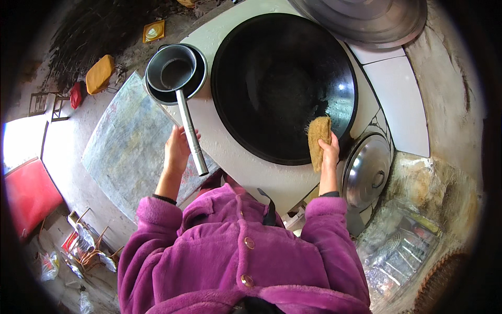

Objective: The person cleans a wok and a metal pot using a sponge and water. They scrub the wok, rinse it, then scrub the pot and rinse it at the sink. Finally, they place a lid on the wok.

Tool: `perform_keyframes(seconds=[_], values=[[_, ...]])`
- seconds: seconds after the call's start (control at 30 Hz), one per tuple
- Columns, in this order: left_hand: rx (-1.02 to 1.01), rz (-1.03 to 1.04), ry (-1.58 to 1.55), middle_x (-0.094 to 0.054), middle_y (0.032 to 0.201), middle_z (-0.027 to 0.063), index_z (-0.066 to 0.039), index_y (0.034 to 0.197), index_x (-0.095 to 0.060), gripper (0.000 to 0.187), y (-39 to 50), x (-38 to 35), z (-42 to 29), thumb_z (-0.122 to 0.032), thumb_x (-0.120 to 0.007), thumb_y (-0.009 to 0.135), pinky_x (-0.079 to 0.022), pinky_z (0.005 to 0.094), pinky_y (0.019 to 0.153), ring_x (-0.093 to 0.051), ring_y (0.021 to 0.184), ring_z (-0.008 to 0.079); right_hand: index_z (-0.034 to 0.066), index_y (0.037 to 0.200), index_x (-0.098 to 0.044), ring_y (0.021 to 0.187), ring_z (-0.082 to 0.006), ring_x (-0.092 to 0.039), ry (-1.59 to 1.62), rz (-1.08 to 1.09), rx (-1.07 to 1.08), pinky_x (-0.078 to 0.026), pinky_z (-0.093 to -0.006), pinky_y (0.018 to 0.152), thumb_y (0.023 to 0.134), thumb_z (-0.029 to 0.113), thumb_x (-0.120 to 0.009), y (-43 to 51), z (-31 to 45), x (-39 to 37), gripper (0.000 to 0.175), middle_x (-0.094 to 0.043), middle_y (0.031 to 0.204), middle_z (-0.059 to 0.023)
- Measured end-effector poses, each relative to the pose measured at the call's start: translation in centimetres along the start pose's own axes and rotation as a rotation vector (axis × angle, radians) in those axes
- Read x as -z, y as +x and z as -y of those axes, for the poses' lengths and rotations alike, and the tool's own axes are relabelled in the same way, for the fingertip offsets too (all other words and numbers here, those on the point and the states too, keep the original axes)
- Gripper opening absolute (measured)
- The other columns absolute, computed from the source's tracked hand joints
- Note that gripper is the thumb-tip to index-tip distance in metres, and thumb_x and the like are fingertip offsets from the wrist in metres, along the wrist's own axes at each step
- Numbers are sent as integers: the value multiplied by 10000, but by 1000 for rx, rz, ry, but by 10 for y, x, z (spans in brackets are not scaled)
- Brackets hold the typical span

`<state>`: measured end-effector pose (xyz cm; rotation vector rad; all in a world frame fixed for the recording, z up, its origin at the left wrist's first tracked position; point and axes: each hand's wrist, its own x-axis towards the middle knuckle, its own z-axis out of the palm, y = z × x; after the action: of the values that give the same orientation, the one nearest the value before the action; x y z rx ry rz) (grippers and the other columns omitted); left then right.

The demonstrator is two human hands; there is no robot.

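A large black wok (282,90) is set into the pale stove top, its inside wet and shiny at the right. My right hand (330,151) grips a brown fibrous scrubbing pad (319,137) at the wok's lower right rim. At the left rests a metal ladle (172,68) with a long tubular handle, its bowl over a dark metal basin (200,84). My left hand (178,147) is beside and partly behind that handle, fingers apart; whether it touches the handle cannot be told.
A large metal lid (368,19) lies beyond the wok, and a smaller lid (368,170) with a loop handle stands at the right. Below my left hand is a worn board-like surface (121,145). Farther left are a red panel (31,196) and a yellow cushion-like object (99,74).
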<state>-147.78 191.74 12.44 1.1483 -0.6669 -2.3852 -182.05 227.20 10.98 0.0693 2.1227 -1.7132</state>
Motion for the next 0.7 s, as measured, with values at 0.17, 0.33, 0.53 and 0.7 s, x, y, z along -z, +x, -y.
perform_keyframes(seconds=[0.17, 0.33, 0.53, 0.7], values=[[166, 263, -353, -589, 1135, 268, 17, 1213, -455, 529, 6, -33, -29, -460, -443, 985, -528, 378, 871, -627, 981, 297, -2, 1344, -450, 1204, -245, -481, -189, -91, 186, -323, -359, 1077, 764, -36, -642, -63, -11, 43, 612, -496, 1315, -120], [180, 42, -359, -516, 781, 34, 20, 1165, -510, 321, 7, -49, -32, -221, -574, 963, -426, 232, 577, -481, 609, 94, 31, 1317, -450, 1204, -268, -459, -181, -255, 218, -302, -371, 1083, 741, 13, -672, -105, -63, 84, 617, -492, 1288, -125], [-77, 35, -117, -457, 706, -2, -54, 1121, -500, 231, -20, -69, -34, -215, -562, 967, -367, 232, 487, -427, 541, 81, 56, 1332, -432, 1199, -269, -447, -931, -521, 106, -323, -390, 1058, 719, 49, -695, -121, -72, 89, 667, -481, 1267, -130], [-263, 138, 154, -501, 708, 17, -38, 1146, -479, 273, -39, -100, -24, -247, -538, 980, -420, 246, 545, -487, 582, 107, 47, 1290, -476, 1181, -236, -474, -841, -106, 497, -374, -387, 1010, 791, 117, -699, -139, 10, -6, 551, -509, 1228, -124]])
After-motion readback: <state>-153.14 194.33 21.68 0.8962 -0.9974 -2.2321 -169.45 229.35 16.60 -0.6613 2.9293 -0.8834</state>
